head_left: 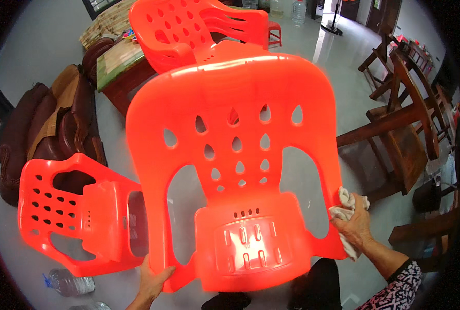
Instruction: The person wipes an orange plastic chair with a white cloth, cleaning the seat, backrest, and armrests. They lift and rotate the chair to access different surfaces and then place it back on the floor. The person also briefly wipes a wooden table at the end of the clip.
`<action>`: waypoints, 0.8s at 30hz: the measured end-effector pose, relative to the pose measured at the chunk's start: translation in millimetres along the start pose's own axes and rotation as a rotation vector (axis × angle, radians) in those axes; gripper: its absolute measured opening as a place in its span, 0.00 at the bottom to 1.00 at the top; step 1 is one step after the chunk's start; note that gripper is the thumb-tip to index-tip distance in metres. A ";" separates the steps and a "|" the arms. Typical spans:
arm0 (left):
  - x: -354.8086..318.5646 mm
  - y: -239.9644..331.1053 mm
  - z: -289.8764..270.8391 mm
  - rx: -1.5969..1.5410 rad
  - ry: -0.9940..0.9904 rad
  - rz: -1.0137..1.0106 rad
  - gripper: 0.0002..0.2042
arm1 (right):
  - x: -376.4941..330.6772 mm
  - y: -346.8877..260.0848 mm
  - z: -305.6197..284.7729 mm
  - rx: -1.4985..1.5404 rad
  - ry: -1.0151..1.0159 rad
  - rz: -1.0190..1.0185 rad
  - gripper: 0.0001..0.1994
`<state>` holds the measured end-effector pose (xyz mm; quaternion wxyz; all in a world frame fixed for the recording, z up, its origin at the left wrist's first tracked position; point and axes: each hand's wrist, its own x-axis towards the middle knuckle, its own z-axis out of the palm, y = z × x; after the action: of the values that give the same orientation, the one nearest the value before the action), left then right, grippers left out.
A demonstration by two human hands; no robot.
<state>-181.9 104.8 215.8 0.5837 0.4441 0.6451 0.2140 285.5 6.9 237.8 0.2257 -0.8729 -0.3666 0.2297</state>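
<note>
In front of me a red-orange plastic armchair (263, 227) is tilted up, its backrest with teardrop-shaped holes at the top and its seat toward me. My left hand (154, 281) grips the front of its left armrest, thumb on top. At the right armrest, my right hand (355, 227) is closed on a crumpled white cloth (348, 200) and presses it against the chair's outer side. The cloth hangs down below the hand. Part of my right fingers is hidden by the cloth.
Another red plastic chair (103, 219) lies on its side at left. More red chairs (175, 26) are stacked behind. A brown sofa (80, 124) and a green-edged table (117, 61) stand left; wooden chairs (403, 150) stand right. A plastic bottle (71, 283) lies at lower left.
</note>
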 end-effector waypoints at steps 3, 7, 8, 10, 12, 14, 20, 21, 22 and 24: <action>1.1 -2.4 -1.4 0.084 0.006 0.075 0.24 | 2.0 7.2 2.3 -0.044 0.006 0.048 0.34; 8.7 -30.2 -10.7 0.267 0.116 0.165 0.22 | 13.0 15.9 7.4 -0.053 -0.063 0.073 0.40; 11.0 -27.5 -8.7 0.209 0.095 0.127 0.22 | 15.3 20.9 10.4 -0.056 -0.056 0.065 0.40; 2.0 -15.6 -8.6 0.128 0.062 0.106 0.22 | 12.1 14.6 -0.5 -0.066 -0.027 0.034 0.40; -9.5 -9.4 -17.3 0.090 0.045 0.132 0.24 | 0.6 -11.4 -10.6 -0.024 -0.015 0.046 0.39; -22.0 8.9 -24.5 0.128 0.057 0.136 0.24 | -13.5 -25.6 -35.7 0.043 0.027 0.060 0.36; -81.1 90.0 -43.5 0.050 0.059 0.157 0.26 | -43.0 -95.1 -137.7 0.031 0.159 -0.055 0.33; -92.2 108.9 -49.4 0.056 0.058 0.153 0.26 | -47.5 -118.5 -161.2 0.035 0.140 -0.030 0.31; -101.2 129.6 -54.7 0.039 0.054 0.156 0.26 | -48.6 -138.7 -180.7 0.054 0.170 -0.066 0.29; -104.6 172.0 -56.1 -0.057 -0.019 0.194 0.26 | -67.7 -183.3 -234.4 0.064 0.233 -0.074 0.28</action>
<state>-187.2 120.7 424.1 0.5788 0.4895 0.5873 0.2838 277.6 19.0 542.6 0.3030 -0.8717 -0.3625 0.1299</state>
